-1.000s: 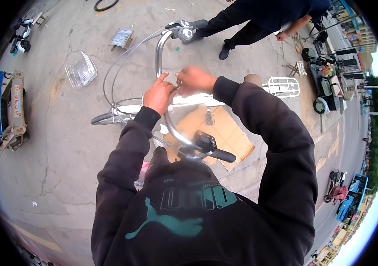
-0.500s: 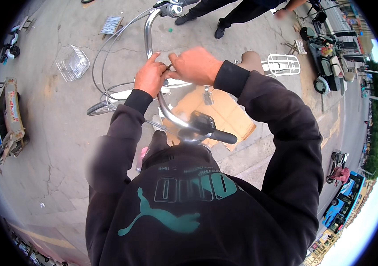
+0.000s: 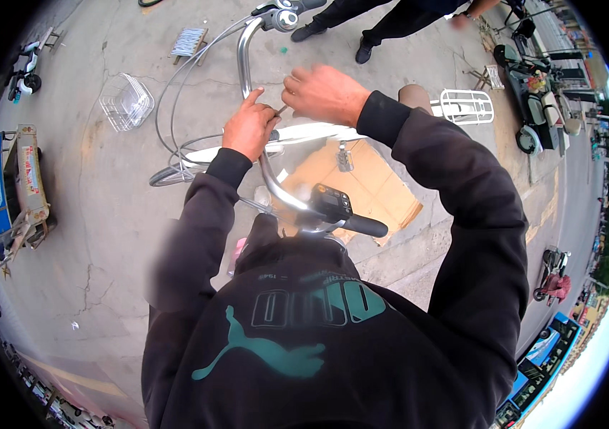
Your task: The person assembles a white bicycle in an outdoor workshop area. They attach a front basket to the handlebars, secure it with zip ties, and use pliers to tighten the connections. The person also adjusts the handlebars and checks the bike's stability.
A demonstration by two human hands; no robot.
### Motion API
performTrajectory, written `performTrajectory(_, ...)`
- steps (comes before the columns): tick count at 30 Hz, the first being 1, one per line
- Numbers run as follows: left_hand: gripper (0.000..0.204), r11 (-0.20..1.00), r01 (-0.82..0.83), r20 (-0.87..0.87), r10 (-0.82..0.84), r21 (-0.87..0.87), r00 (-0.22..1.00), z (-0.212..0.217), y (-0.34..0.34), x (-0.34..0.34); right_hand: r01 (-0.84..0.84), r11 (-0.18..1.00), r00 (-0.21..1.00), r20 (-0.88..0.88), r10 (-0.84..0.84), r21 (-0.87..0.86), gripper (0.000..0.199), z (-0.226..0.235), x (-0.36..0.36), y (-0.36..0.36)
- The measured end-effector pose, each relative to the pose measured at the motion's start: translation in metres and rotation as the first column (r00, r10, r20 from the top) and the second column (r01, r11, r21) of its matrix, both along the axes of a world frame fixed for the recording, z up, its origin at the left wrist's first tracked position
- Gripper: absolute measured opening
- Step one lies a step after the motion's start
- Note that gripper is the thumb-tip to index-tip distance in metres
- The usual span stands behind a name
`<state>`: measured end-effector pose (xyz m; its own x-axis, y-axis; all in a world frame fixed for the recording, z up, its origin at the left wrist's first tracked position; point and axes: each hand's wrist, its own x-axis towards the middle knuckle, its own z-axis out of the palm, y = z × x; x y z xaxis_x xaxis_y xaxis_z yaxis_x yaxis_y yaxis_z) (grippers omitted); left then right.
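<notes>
A bicycle's silver handlebar (image 3: 249, 68) curves from a brake lever at the top down to a black grip (image 3: 364, 226) with a small black display (image 3: 329, 201) beside it. My left hand (image 3: 249, 130) clasps the middle of the bar at the stem, index finger pointing up. Just to its right, my right hand (image 3: 324, 93) pinches a thin small tool (image 3: 281, 110) whose tip meets the bar next to the left fingers. Both arms are in black hoodie sleeves. The stem clamp is hidden under my hands.
The front wheel (image 3: 173, 161) and white frame lie below on concrete. A cardboard sheet (image 3: 384, 187) is under the bike. A clear wire basket (image 3: 127, 104) sits left, a white wire rack (image 3: 466, 107) right. Another person's legs (image 3: 389, 27) stand at the top. Scooters (image 3: 535, 118) are parked right, a blue cart (image 3: 4, 187) left.
Both hands have stayed at the middle of the handlebar. My right hand has shifted slightly right and up from the left hand, and the thin tool shows between them.
</notes>
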<state>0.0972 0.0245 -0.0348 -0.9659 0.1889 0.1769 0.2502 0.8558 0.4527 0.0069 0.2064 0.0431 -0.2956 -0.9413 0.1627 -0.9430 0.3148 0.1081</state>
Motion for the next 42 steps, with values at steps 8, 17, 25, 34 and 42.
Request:
performTrajectory(8,0.013,0.999,0.018,0.027,-0.020,0.040,0.999,-0.007,-0.011,0.007,0.231,0.909,0.537,0.734,-0.415,0.346,0.059,0.025,0.027,-0.022)
performTrajectory(17,0.012,0.993,0.043,-0.060,-0.037,0.110,0.998,0.004,0.006,-0.004,0.396,0.914,0.787,0.546,-0.289,-0.087,0.031,-0.035,-0.003,-0.024)
performTrajectory(25,0.015,0.989,0.140,0.024,-0.142,0.053,0.990,0.003,0.004,-0.012,0.217,0.973,0.958,0.177,-0.227,0.073,0.033,-0.016,-0.006,0.002)
performTrajectory(34,0.012,0.978,0.197,-0.003,-0.198,0.073,0.980,0.001,0.008,-0.008,0.137,0.970,0.926,0.321,-0.197,0.199,0.033,0.044,0.037,0.014)
performTrajectory(42,0.010,0.999,0.032,-0.022,-0.032,0.019,0.999,0.010,-0.003,-0.004,0.371,0.928,0.763,0.571,-0.303,-0.004,0.032,0.000,0.007,-0.021)
